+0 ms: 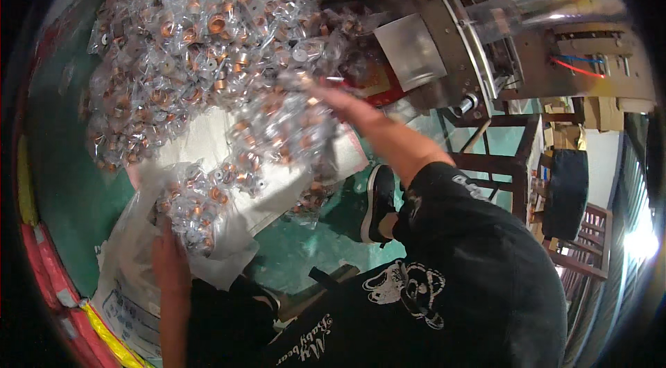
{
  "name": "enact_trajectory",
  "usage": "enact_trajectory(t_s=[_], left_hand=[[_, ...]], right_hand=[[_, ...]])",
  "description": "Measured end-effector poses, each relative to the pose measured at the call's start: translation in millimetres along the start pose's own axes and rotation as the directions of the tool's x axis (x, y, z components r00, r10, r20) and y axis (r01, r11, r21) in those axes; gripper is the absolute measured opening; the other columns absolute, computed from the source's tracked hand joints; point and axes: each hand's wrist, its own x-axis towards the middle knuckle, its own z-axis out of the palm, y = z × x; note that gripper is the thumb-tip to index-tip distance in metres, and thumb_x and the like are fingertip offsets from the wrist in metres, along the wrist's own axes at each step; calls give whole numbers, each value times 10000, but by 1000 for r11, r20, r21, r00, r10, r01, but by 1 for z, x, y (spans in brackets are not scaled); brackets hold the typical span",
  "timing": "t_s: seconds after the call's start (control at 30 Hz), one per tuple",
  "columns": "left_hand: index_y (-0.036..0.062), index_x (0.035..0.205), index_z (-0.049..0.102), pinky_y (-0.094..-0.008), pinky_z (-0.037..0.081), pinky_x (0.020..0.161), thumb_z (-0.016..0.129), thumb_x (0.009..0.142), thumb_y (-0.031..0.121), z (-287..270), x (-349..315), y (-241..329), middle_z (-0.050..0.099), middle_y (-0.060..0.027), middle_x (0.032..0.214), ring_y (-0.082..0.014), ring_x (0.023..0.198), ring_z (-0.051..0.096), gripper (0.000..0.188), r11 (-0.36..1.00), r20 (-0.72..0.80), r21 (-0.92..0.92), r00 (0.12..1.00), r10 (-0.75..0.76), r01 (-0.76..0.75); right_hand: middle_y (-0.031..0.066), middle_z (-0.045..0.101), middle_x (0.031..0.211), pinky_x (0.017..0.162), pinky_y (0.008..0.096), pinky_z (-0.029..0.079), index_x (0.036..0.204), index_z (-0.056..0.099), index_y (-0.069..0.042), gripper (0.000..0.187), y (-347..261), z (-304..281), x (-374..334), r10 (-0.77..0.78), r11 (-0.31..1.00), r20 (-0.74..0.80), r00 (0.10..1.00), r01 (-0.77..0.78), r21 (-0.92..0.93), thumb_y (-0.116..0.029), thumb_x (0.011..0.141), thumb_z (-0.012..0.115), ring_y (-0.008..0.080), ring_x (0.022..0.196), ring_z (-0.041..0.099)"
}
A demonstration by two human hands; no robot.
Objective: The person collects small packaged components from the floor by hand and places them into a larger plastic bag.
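A big heap of small clear plastic packets (pixel 208 28) with copper-coloured rings and silver metal parts inside spreads over a pale sheet (pixel 277 194). My right hand (pixel 329 96) reaches across to the heap's right side, among packets (pixel 284 125) that are blurred by motion. Its fingers are smeared, so their grip does not show. At the lower left, a whitish translucent plastic sack (pixel 125 257) gapes open with several such packets (pixel 194 208) in its mouth. My left hand (pixel 170 250) is closed on the near edge of that sack, beside the packets.
To the right stands a metal machine (pixel 451 35) with a flat plate (pixel 411 52) beside the heap. Dark wooden stool frames (pixel 510 167) and a black-backed chair (pixel 565 193) stand beyond. Red and yellow bundles (pixel 52 271) line the left edge. My shoe (pixel 378 205) rests on the green floor.
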Motion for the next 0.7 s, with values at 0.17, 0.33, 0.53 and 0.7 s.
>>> enact_trajectory(t_s=[0.17, 0.33, 0.53, 0.7], left_hand=[[71, 1343, 437, -450, 427, 713, 540, 859, 44, -20, -11, 6, 514, -196, 892, -361, 795, 523, 495, 1000, -78, -2, 997, -15, 15], [57, 1293, 491, -369, 441, 719, 536, 811, 3, -42, -50, -12, 498, -158, 886, -299, 784, 528, 487, 981, -194, -185, 981, 23, -60], [67, 1316, 486, -249, 428, 820, 484, 762, -13, -69, -74, 9, 492, -75, 1015, -179, 900, 512, 560, 794, -283, -606, 944, -169, -40], [39, 1286, 509, -249, 428, 842, 514, 761, 23, -47, -82, -5, 525, -68, 972, -153, 862, 519, 526, 207, 110, -959, 929, -354, 193]], right_hand=[[243, 578, 1180, 960, 384, 430, 1340, 400, -38, 890, 44, 97, 56, -222, 928, -464, 857, 40, -370, -557, 677, 685, 364, 1106, 560], [204, 634, 1002, 765, 355, 504, 1217, 517, -8, 723, 55, 96, 56, -439, 845, -576, 690, 99, -525, -390, 641, 728, 262, 847, 651], [146, 619, 1042, 773, 327, 510, 1252, 460, 19, 612, 26, 99, -25, -293, 868, -603, 742, 471, 157, -229, 751, 708, 206, 894, 626], [212, 611, 1114, 891, 386, 463, 1217, 540, -37, 541, 33, 264, -72, -739, 653, -223, 636, 595, -470, -364, 803, 661, 303, 1045, 594]])
